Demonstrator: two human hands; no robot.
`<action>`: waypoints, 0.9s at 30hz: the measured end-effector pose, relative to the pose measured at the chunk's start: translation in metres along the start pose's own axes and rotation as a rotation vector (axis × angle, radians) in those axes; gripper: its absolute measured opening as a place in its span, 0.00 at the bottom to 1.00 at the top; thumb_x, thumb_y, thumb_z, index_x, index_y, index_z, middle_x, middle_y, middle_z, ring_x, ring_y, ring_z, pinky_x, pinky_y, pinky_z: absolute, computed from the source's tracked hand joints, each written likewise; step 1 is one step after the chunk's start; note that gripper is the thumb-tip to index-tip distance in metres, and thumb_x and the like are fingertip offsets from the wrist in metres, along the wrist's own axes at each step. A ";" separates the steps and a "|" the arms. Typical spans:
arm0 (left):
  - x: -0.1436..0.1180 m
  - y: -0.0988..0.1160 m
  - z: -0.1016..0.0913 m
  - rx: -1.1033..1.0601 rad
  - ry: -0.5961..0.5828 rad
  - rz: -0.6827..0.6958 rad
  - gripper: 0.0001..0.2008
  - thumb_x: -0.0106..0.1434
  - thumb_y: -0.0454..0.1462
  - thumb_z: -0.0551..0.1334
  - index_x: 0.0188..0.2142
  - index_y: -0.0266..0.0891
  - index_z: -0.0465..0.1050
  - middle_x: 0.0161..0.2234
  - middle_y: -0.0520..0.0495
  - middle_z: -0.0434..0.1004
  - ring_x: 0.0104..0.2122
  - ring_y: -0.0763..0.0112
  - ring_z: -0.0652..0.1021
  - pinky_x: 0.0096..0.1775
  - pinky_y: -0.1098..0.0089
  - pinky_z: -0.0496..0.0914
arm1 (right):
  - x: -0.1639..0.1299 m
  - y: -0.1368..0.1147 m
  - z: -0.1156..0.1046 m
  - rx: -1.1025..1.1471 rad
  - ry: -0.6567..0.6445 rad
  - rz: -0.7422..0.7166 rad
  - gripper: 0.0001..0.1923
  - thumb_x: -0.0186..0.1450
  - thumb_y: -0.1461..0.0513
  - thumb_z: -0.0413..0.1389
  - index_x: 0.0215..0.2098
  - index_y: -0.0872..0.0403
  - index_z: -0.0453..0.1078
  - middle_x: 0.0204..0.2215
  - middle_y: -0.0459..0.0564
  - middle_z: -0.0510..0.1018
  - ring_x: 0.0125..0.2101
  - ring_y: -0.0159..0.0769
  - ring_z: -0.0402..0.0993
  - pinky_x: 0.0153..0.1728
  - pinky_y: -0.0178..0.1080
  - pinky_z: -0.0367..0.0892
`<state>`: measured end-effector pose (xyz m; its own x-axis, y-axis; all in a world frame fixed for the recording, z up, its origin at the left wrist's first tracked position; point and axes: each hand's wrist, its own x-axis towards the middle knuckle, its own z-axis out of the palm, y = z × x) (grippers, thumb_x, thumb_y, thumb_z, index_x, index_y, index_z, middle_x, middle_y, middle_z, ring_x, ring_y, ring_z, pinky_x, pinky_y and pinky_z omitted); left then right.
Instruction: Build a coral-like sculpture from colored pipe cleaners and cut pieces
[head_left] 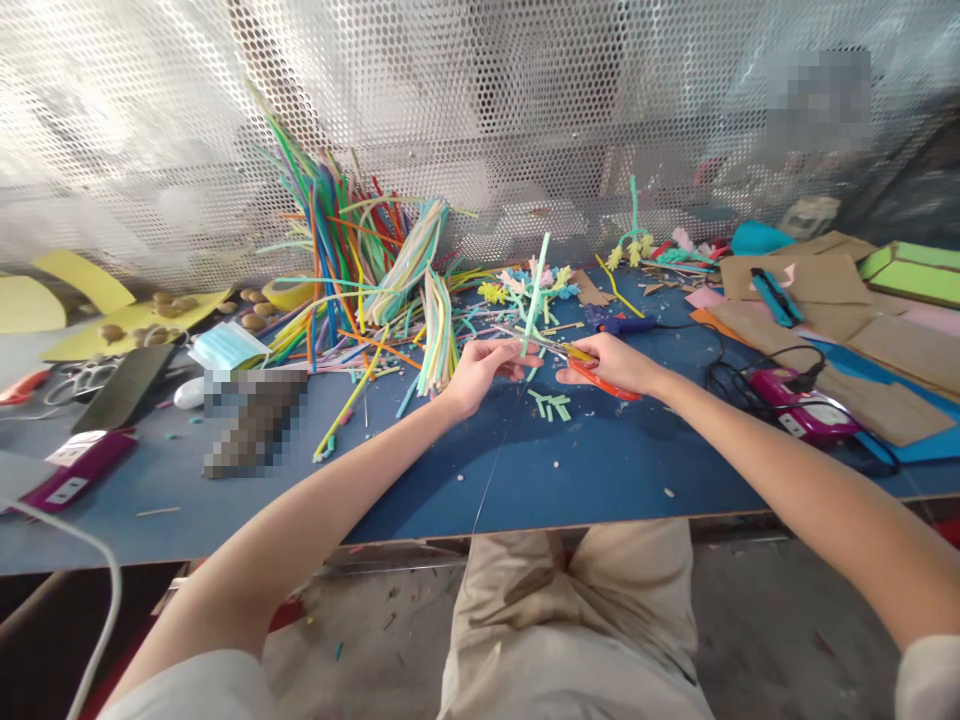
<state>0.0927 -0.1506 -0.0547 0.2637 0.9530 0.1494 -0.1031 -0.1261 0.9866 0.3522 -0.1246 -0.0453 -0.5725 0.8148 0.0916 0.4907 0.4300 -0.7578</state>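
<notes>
We're looking down at a blue worktable [600,470] w/ both arms reaching to frame center. Our left hand [480,372] is pinching the lower end of a pale green pipe cleaner [536,292] btw thumb & fingertips, and the stem is standing nearly upright, tilting a bit right, just above the hand. Our right hand [611,362] is closed around the orange handles of scissors [581,365], w/ the blades pointing left and meeting the stem right by the left fingers; we can't tell if the blades are touching it or just beside it. Short green cut pieces [551,405] are lying on the table directly below the hands. Behind, center-left of frame, a big heap of colored pipe cleaners [367,270] is leaning on the perforated metal wall [480,110]. A blue glue gun [626,325] is sitting just past the right hand. At right, a magenta device [799,400] w/ black cable is lying beside brown cardboard sheets [840,320]. At left we're seeing a light-blue face mask [225,348], metal scissors [79,378] and yellow foam sheets [82,290].
</notes>
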 end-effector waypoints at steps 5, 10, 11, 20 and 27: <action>0.001 -0.002 0.000 -0.008 0.012 0.004 0.19 0.62 0.48 0.70 0.41 0.32 0.85 0.39 0.36 0.87 0.27 0.71 0.79 0.34 0.69 0.73 | 0.001 0.000 0.001 -0.020 0.007 0.005 0.33 0.56 0.35 0.66 0.26 0.52 0.60 0.25 0.40 0.56 0.28 0.31 0.51 0.30 0.37 0.49; 0.000 0.000 0.000 -0.015 0.006 -0.031 0.21 0.61 0.48 0.72 0.44 0.32 0.85 0.39 0.36 0.87 0.27 0.70 0.81 0.33 0.68 0.74 | 0.000 -0.003 0.001 -0.012 0.023 0.001 0.33 0.55 0.35 0.66 0.27 0.52 0.61 0.25 0.40 0.58 0.28 0.31 0.51 0.30 0.37 0.50; 0.000 0.000 0.000 -0.010 0.005 -0.039 0.21 0.61 0.48 0.72 0.44 0.32 0.85 0.40 0.36 0.87 0.27 0.70 0.81 0.33 0.69 0.74 | -0.001 -0.003 0.001 -0.015 0.025 0.004 0.34 0.54 0.34 0.66 0.27 0.52 0.61 0.25 0.40 0.58 0.28 0.31 0.51 0.30 0.37 0.50; 0.000 0.001 -0.002 0.024 0.007 -0.054 0.20 0.61 0.48 0.70 0.42 0.32 0.85 0.40 0.35 0.87 0.28 0.70 0.80 0.33 0.70 0.73 | 0.001 -0.003 0.003 -0.003 0.021 0.012 0.34 0.54 0.34 0.66 0.27 0.52 0.62 0.25 0.40 0.60 0.28 0.31 0.52 0.31 0.37 0.51; 0.001 0.000 -0.002 0.052 0.015 -0.042 0.20 0.62 0.47 0.70 0.43 0.32 0.86 0.38 0.35 0.87 0.26 0.72 0.78 0.33 0.69 0.73 | 0.001 -0.003 0.005 0.022 0.022 0.017 0.33 0.54 0.34 0.65 0.28 0.52 0.63 0.25 0.41 0.60 0.28 0.31 0.52 0.31 0.37 0.52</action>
<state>0.0908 -0.1486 -0.0548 0.2519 0.9619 0.1066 -0.0418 -0.0993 0.9942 0.3468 -0.1271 -0.0468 -0.5496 0.8302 0.0930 0.4855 0.4081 -0.7731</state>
